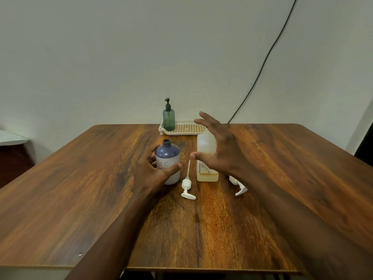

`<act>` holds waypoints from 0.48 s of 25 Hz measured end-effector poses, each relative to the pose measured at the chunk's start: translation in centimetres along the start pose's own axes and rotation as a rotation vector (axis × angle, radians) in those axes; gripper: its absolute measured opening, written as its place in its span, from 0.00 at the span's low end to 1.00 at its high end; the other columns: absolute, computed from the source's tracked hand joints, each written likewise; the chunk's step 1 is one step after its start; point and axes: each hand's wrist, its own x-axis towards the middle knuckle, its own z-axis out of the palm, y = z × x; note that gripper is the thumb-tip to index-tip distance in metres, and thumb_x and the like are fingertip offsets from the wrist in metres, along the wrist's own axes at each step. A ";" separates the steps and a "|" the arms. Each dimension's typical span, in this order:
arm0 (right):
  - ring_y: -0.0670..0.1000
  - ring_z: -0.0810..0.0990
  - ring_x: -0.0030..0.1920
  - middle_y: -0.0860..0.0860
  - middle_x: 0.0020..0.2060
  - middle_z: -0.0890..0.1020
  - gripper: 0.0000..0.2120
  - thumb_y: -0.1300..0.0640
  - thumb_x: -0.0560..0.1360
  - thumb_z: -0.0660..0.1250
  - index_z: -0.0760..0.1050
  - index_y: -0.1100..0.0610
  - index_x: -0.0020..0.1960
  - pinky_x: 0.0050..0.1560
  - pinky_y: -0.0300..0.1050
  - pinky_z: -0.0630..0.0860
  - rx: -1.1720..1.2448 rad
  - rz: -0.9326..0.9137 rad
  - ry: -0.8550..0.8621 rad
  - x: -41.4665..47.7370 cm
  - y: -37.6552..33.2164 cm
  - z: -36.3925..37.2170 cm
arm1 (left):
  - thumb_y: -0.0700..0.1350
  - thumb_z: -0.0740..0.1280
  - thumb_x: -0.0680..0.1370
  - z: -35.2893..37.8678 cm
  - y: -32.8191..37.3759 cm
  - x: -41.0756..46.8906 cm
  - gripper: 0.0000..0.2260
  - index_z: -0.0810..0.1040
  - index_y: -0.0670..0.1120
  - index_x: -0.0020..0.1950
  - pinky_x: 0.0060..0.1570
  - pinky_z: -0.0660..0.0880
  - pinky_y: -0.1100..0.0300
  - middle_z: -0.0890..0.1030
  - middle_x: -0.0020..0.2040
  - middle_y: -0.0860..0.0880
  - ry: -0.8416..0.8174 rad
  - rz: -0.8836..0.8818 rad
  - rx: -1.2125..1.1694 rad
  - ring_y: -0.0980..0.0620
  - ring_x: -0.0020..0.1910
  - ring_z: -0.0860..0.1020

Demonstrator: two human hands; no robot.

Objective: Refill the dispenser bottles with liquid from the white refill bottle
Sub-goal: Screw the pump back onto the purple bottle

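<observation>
A purple-and-white dispenser bottle (168,158) stands uncapped at the table's middle, and my left hand (150,170) is wrapped around its lower body. Its white pump head (187,184) lies flat on the wood just to the right. The white refill bottle (206,158), holding yellowish liquid, stands upright beside it. My right hand (219,147) hovers in front of the refill bottle with fingers spread wide, holding nothing, and hides part of it. A green dispenser bottle (168,117) with a dark pump stands on the left end of a cream tray (186,128) at the back.
A second white pump or cap (238,184) lies on the table under my right forearm. The wooden table (80,188) reaches the wall. A black cable (262,63) runs down the wall behind the tray.
</observation>
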 end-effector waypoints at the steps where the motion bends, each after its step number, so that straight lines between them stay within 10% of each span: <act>1: 0.44 0.64 0.75 0.51 0.77 0.69 0.37 0.53 0.68 0.81 0.71 0.53 0.73 0.74 0.33 0.59 0.013 -0.046 -0.011 0.1 -0.4 0.3 | 0.56 0.83 0.65 -0.5 0.0 -0.2 0.42 0.72 0.51 0.75 0.52 0.79 0.64 0.79 0.68 0.52 0.009 -0.005 0.008 0.52 0.61 0.79; 6: 0.49 0.84 0.51 0.50 0.50 0.87 0.16 0.71 0.69 0.71 0.85 0.56 0.51 0.52 0.51 0.82 0.111 -0.157 -0.215 0.0 -1.8 2.4 | 0.59 0.83 0.64 -5.2 0.1 -1.7 0.38 0.76 0.50 0.71 0.50 0.80 0.67 0.82 0.64 0.53 0.063 0.045 0.056 0.55 0.58 0.82; 12: 0.55 0.81 0.55 0.53 0.61 0.80 0.26 0.67 0.72 0.74 0.76 0.50 0.67 0.53 0.47 0.82 -0.385 -0.063 -0.943 -0.4 -4.3 6.0 | 0.56 0.85 0.64 -7.5 0.3 -3.6 0.35 0.74 0.60 0.68 0.54 0.83 0.58 0.82 0.61 0.58 0.081 0.080 0.093 0.60 0.57 0.82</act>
